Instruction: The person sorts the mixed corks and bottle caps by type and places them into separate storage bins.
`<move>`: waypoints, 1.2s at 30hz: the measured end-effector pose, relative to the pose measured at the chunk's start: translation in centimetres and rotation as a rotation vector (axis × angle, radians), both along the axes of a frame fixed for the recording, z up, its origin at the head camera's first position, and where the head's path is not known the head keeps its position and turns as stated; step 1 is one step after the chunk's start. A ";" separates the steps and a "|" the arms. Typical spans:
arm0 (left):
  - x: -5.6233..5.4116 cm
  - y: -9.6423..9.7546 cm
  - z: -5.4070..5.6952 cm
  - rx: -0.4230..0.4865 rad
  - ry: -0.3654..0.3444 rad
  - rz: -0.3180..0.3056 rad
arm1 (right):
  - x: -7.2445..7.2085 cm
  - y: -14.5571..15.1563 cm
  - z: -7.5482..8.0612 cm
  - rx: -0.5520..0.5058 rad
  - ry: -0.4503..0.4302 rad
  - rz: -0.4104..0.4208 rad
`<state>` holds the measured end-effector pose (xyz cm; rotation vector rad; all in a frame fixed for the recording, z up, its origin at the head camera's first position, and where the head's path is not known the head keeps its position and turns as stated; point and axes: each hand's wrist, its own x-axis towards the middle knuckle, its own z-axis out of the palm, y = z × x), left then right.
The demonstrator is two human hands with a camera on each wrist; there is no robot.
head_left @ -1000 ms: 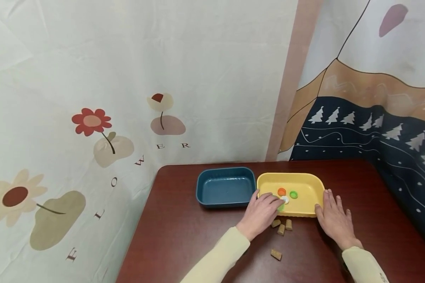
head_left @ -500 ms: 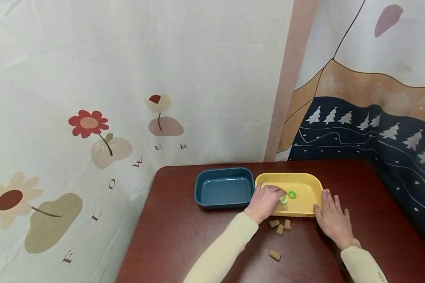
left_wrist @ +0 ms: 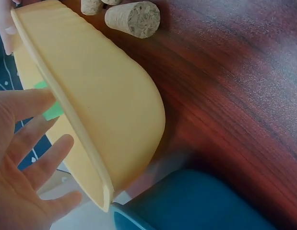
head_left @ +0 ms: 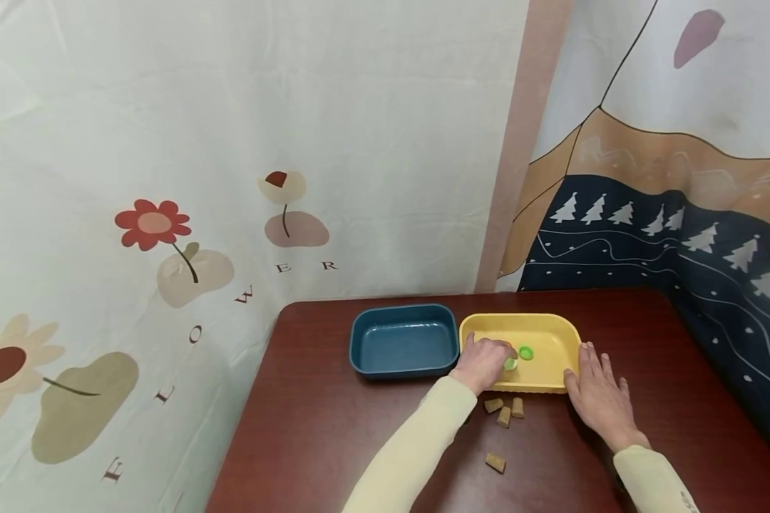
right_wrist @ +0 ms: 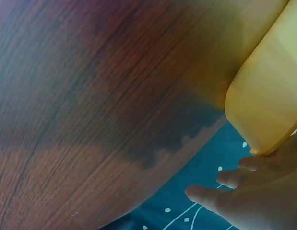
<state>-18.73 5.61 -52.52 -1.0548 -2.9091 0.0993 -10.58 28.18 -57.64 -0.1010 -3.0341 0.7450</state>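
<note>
In the head view my left hand (head_left: 483, 362) reaches over the near left part of the yellow tray (head_left: 561, 356). The left wrist view shows its thumb and forefinger pinching a green bottle cap (left_wrist: 53, 111), partly hidden behind the thumb; the other fingers are spread. Under those fingertips a white cap shows at the green one's edge, and an orange cap is mostly covered. Another green cap (head_left: 525, 353) lies on the tray floor. My right hand (head_left: 604, 395) rests with extended fingers against the tray's right end, thumb at the near corner.
A blue tray (head_left: 404, 370) stands right beside the yellow one on the left. Several corks (head_left: 503, 417) lie on the dark red table in front of the yellow tray, one cork (head_left: 495, 462) nearer the front. Printed cloth hangs behind the table.
My left hand has moved slightly deeper over the yellow tray with the green cap, now covering most of the orange cap. The right hand stays at the tray's end.
</note>
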 end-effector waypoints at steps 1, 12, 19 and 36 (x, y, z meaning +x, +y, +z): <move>-0.1 0.1 -0.1 -0.003 -0.007 0.008 | 0.0 0.0 0.0 0.001 0.001 -0.001; -0.8 -0.1 -1.1 -0.045 -0.044 0.007 | 0.0 -0.2 -0.1 -0.004 -0.010 -0.010; -1.1 -0.3 -1.2 -0.008 -0.062 0.009 | -0.1 -0.2 0.0 0.002 -0.007 -0.009; -1.7 -9.4 0.5 0.382 0.060 0.141 | -0.1 -0.2 -0.1 0.009 0.001 -0.009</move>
